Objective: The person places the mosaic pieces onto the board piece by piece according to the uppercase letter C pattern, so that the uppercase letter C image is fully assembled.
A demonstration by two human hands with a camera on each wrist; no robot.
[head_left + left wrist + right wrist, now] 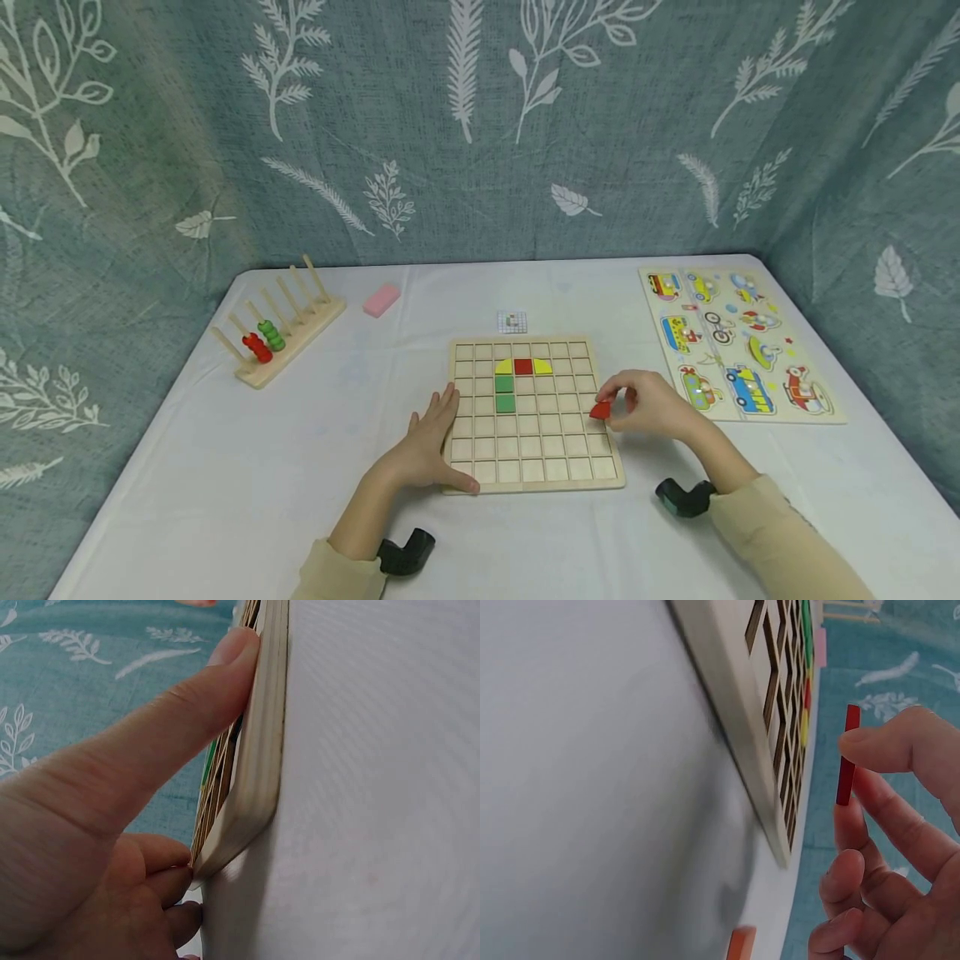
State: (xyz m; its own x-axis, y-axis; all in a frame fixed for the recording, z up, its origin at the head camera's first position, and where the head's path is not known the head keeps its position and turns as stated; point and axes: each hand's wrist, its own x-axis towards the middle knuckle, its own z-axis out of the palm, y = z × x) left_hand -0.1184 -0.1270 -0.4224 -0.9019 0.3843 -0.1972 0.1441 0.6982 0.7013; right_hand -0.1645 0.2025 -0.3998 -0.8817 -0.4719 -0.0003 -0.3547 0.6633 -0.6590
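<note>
A wooden grid board (483, 448) lies flat in the middle of the white table. Set in its cells are a red square tile (522, 367), two green tiles (505, 402) and two yellow curved tiles (504, 367). My left hand (423, 446) rests at the board's left side, fingers spread along that edge; its thumb (217, 682) lies over the front edge. Between thumb and fingers, my right hand (648, 406) pinches a thin red tile (847, 754), held above the board's right edge. Its full outline is partly hidden by the fingertips.
Behind the board lies a small patterned card (512, 322). A peg stand (300, 337) with red and green beads is at the left, near a pink block (382, 300). A vehicle picture puzzle (720, 408) lies at the right. An orange-red piece (741, 945) shows low in the right wrist view.
</note>
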